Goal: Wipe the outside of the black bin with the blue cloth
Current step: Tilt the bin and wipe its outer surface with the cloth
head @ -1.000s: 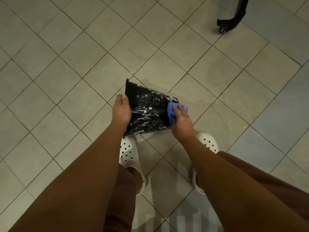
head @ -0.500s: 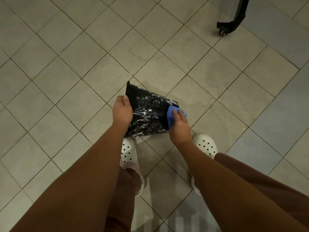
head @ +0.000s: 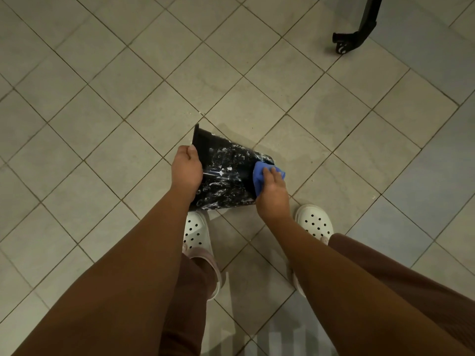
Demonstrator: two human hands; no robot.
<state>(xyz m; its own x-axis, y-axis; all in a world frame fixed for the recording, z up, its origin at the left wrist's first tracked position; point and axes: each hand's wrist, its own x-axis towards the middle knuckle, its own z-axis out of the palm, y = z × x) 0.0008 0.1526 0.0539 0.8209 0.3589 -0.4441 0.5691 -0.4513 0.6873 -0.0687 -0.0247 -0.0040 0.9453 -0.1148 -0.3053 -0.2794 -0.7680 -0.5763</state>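
Your left hand [head: 186, 167] grips the rim of the black bin [head: 226, 173], which lies tilted just beyond your shoes. Your right hand [head: 271, 191] has slid the blue cloth [head: 259, 176] slightly along the bin's narrow end; white foam still covers its side.

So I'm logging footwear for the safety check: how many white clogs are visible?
2. The left clog shows beside the left forearm, just below the black bin; the right clog is beyond the right wrist. No others are visible.
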